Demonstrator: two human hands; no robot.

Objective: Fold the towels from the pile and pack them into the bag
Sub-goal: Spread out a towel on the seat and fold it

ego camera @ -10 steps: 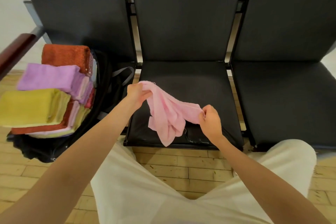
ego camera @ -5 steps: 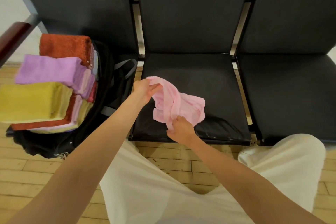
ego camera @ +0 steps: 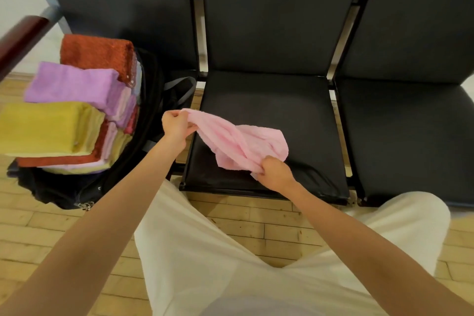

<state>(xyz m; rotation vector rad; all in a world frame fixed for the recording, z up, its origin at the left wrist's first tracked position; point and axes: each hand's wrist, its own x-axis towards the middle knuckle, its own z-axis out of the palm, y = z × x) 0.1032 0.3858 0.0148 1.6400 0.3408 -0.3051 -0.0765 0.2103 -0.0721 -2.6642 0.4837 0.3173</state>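
Observation:
A pink towel (ego camera: 241, 143) hangs crumpled over the front of the middle black seat (ego camera: 269, 100). My left hand (ego camera: 175, 126) pinches its upper left corner above the seat's left edge. My right hand (ego camera: 274, 172) grips its lower edge near the seat's front. On the left seat a black bag (ego camera: 151, 100) lies open, stuffed with folded towels: a yellow towel (ego camera: 43, 128) nearest, a purple towel (ego camera: 71, 84) behind it, an orange towel (ego camera: 97, 55) at the back, with thinner folded layers underneath.
Three black padded chairs stand in a row; the right seat (ego camera: 410, 141) holds nothing. A dark red armrest (ego camera: 20, 38) juts at far left. Wooden floor (ego camera: 256, 223) lies between the chairs and my white-trousered legs (ego camera: 218, 264).
My right hand let go of the towel's right end, moved left and down, and now grips the lower edge. My left hand kept its corner and shifted slightly left.

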